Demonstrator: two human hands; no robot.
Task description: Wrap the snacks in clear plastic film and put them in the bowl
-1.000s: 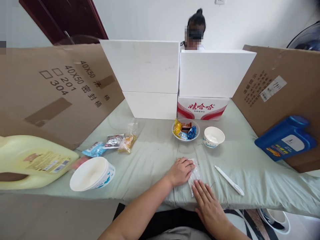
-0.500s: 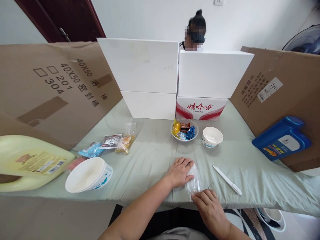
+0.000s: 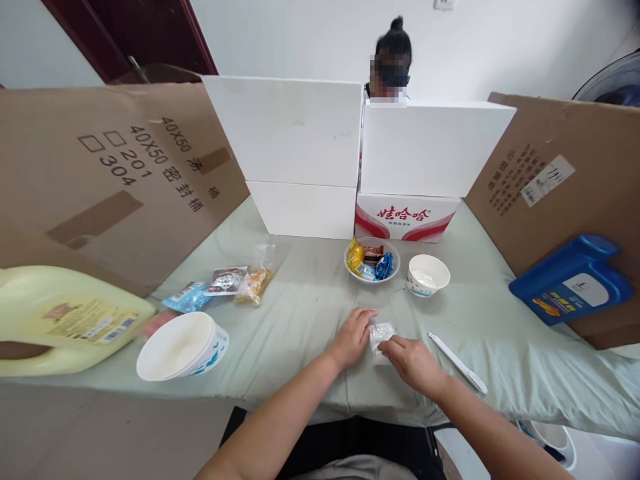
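A clear, crinkled piece of plastic film [image 3: 382, 332], perhaps a bag, lies folded into a small bundle on the green cloth in front of me. My right hand [image 3: 414, 363] pinches its near right part, fingertips bent down onto it. Along its left side rests my left hand [image 3: 353, 339], fingers stretched forward and touching the film's edge. To the right lies a white utility knife [image 3: 457, 362]. Beyond my hands stand a clear bowl [image 3: 373, 275] with several wrapped snacks and a white paper bowl [image 3: 428, 275] with something clear inside.
Left are stacked paper bowls [image 3: 183, 347], snack packets [image 3: 227, 280] and a pale yellow jug [image 3: 75, 320]. A blue bottle [image 3: 573, 280] is at the right. White boxes [image 3: 300, 133] form a back wall; cardboard [image 3: 115, 180] flanks the table. A person [image 3: 393, 60] is behind the boxes.
The plastic film was long and flat; now its near end is folded forward into a shorter bundle. My right hand moved forward from the table edge with it. My left hand shifted slightly left.
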